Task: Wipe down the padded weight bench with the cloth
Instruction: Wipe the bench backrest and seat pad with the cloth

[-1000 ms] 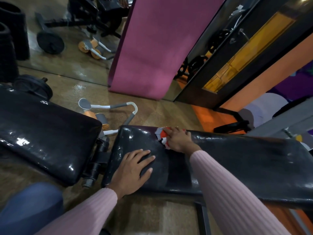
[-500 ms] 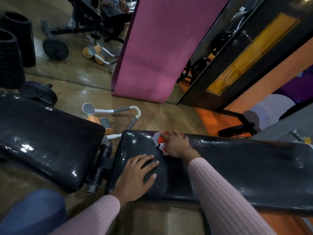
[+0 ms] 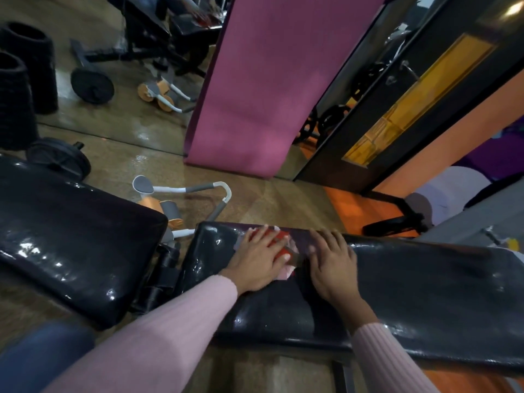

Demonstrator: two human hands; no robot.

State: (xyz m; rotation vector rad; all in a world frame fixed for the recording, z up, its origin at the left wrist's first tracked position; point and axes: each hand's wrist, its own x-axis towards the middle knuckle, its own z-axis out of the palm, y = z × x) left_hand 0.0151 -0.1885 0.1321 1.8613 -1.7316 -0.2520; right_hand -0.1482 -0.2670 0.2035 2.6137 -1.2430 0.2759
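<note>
Now, with the left hand (image 3: 259,258) pressing flat on the cloth (image 3: 279,245) near the bench's (image 3: 425,285) far edge and the right hand (image 3: 330,263) flat beside it, holding nothing, long overlapping strokes under steady pressure should work best.

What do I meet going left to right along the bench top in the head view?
Left pad → hinge gap → left hand pressing the cloth → right hand flat on the right pad.
</note>
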